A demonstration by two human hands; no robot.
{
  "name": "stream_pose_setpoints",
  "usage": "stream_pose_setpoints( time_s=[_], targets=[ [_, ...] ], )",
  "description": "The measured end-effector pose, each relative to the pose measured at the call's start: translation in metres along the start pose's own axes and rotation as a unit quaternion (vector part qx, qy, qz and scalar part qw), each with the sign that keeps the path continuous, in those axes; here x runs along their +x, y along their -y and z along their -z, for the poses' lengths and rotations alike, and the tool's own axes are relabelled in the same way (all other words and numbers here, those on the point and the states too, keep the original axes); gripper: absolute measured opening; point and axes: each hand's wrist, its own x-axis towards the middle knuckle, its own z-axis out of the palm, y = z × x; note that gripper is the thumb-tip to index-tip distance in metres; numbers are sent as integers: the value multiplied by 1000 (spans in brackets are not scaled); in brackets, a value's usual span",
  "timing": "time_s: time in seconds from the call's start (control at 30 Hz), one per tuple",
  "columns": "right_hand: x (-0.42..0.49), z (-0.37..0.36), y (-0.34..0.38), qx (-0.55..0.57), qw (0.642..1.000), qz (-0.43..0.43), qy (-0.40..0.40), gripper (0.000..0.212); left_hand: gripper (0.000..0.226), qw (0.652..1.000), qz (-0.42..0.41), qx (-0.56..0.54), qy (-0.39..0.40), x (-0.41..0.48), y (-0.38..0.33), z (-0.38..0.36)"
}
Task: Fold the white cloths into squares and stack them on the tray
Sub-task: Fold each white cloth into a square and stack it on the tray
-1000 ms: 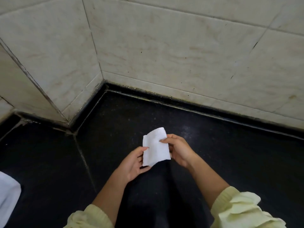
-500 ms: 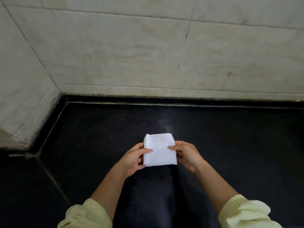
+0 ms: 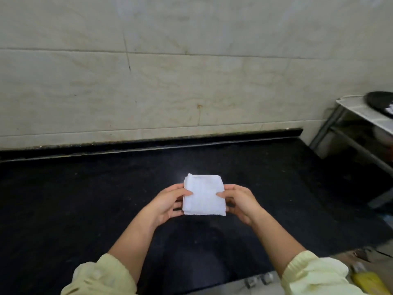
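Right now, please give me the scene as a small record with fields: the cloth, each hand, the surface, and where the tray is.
cloth: white cloth, folded into a rough square, held above the counter
left hand: left hand pinches the cloth's left edge
right hand: right hand pinches its right edge
surface: black counter against a tiled wall
tray: dark tray on a metal rack, far right, partly cut off

A black tabletop point(image 3: 85, 209) runs along a wall point(image 3: 170, 81) of large pale, veined tiles with thin grout lines and a few stains. A dark strip edges the joint between them. At the right stands a metal rack point(image 3: 357, 118) with a white top shelf. A faint glare shows on the tabletop's middle.
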Motion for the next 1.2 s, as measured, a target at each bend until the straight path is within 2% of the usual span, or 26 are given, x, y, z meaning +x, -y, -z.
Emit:
stream_pose_setpoints(
  time_s=[0.3,0.67,0.87,1.03,1.2],
  targets=[
    [-17,178,45,36,995,48,-80,26,27,995,-4,61,74,37,-25,-183],
    [-6,344,114,80,979,94,-159,24,29,981,-21,98,168,107,-75,-361],
    [14,430,171,93,976,104,-170,26,22,975,-37,103,191,146,-115,-459],
    [26,505,224,92,976,123,-152,20,25,972,-58,103,204,167,-147,-539],
    [37,581,269,77,976,143,-146,30,17,973,-82,87,198,183,-169,-618]
  ],
)
